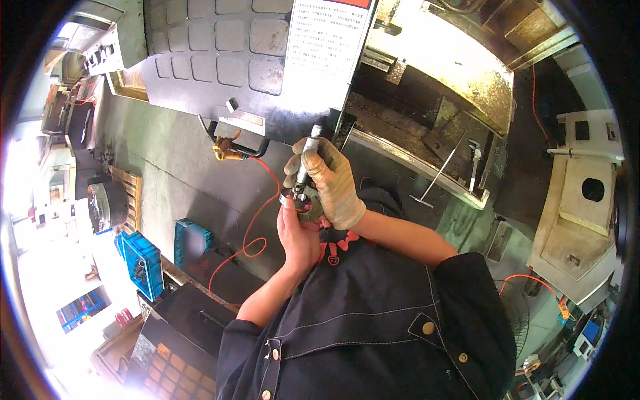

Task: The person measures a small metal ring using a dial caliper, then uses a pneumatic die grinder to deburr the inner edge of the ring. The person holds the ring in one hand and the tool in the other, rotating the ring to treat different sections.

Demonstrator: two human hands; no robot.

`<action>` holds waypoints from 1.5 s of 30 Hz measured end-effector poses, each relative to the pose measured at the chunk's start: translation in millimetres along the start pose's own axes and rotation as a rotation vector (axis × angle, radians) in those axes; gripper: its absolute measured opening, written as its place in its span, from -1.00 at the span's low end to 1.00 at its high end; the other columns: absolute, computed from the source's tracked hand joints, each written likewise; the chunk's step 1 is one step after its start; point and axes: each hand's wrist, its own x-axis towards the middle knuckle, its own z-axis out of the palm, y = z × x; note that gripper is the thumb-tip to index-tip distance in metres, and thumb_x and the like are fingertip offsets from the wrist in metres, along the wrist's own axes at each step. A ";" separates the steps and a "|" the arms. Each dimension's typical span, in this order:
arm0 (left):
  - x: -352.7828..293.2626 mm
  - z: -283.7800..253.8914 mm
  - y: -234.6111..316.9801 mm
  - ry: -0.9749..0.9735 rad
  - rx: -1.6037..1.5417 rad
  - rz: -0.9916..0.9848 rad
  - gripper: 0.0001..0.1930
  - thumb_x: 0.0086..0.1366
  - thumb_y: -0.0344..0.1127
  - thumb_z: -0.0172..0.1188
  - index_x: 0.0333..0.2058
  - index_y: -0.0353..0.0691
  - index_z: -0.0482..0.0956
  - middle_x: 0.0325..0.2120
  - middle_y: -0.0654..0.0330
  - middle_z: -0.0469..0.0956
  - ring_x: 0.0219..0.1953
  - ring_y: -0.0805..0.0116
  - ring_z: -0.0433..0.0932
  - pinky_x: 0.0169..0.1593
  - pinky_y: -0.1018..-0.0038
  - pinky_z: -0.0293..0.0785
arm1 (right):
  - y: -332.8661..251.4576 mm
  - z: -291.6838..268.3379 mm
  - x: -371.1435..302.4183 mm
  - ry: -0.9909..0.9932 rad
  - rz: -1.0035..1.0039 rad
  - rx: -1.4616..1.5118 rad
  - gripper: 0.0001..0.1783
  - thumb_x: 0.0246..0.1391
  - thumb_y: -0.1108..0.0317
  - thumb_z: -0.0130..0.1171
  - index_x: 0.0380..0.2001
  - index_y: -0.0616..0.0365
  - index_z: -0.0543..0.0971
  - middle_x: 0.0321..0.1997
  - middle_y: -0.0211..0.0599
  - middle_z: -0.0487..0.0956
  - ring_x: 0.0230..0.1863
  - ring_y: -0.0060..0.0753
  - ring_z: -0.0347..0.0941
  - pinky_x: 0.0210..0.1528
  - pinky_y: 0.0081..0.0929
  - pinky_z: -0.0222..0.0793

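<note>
In front of my chest, my gloved right hand [339,190] closes its fingers around the barrel of a micrometer [311,148]. The tool stands at a slant, its silver end pointing up and away from me. My bare left hand [298,235] is just below and to the left, thumb up and fingers curled. It grips a small shiny metal part [285,197] at the micrometer's lower end. Fingers and glove hide most of that part and some of the tool's frame.
A dark machine panel [200,87] with a printed sheet [325,47] stands ahead. An orange-yellow air gun [228,147] hangs from its handle, with a red hose [275,177] trailing down. At right is an oily machine bed [420,133] holding a caliper [475,163]. Blue crates [143,260] sit left.
</note>
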 end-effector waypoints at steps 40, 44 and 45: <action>0.7 -5.2 -4.5 0.036 -0.180 -0.062 -0.60 0.38 0.02 -0.21 -0.03 -0.14 0.32 -0.31 0.30 0.47 -0.32 0.39 0.50 -0.44 0.47 0.42 | 10.6 -4.3 -2.9 0.017 -0.014 -0.057 -0.58 0.09 0.05 0.17 -0.18 0.15 0.41 -0.41 -0.34 0.51 -0.45 -0.51 0.48 -0.41 -0.58 0.45; 1.4 0.3 -0.4 0.030 -0.146 -0.089 -0.59 0.37 0.06 -0.20 -0.04 -0.12 0.33 -0.32 0.32 0.47 -0.32 0.41 0.50 -0.45 0.49 0.41 | 11.1 -5.5 -1.6 0.029 -0.013 -0.053 -0.58 0.09 0.05 0.17 -0.18 0.15 0.41 -0.41 -0.34 0.51 -0.46 -0.52 0.47 -0.40 -0.58 0.45; 1.8 1.2 0.2 0.023 -0.131 -0.086 -0.59 0.36 0.07 -0.20 -0.06 -0.12 0.34 -0.32 0.32 0.48 -0.32 0.42 0.50 -0.45 0.50 0.41 | 10.9 -5.6 -1.3 0.024 -0.010 -0.041 -0.58 0.09 0.04 0.17 -0.18 0.15 0.41 -0.41 -0.34 0.51 -0.46 -0.52 0.47 -0.40 -0.58 0.45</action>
